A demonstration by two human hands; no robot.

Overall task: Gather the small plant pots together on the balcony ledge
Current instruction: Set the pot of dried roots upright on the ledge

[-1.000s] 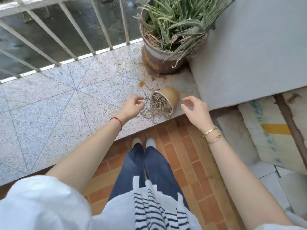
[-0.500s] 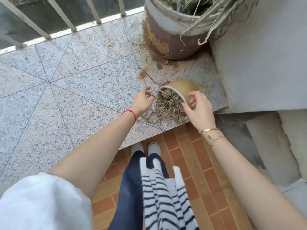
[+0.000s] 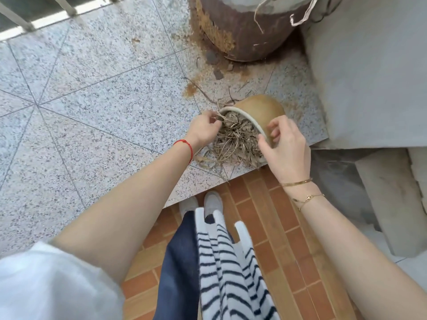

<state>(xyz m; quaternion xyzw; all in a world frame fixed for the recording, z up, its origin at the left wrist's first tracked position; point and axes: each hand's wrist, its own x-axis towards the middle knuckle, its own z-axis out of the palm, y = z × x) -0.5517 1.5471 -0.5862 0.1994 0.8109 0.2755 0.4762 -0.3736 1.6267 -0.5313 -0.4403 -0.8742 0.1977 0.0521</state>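
Observation:
A small tan plant pot (image 3: 258,109) with a white rim lies on its side on the speckled granite ledge (image 3: 97,107), its mouth facing me. Dry brown grass (image 3: 233,142) spills out of it onto the ledge. My left hand (image 3: 203,129) is at the left side of the rim, fingertips pinched on the dry strands there. My right hand (image 3: 286,148) holds the rim's right side, thumb inside the mouth and fingers curled over the outside.
A big brown planter (image 3: 242,31) stands just behind the small pot, with soil crumbs scattered around its base. A grey wall (image 3: 369,77) closes the right side. White railing bars (image 3: 27,24) edge the ledge at top left. Brick floor (image 3: 265,227) and my shoes are below.
Both hands have closed in on the tipped pot: the right one, open a second ago, now grips the rim, and the left has reached the rim's other side. The camera has dipped closer.

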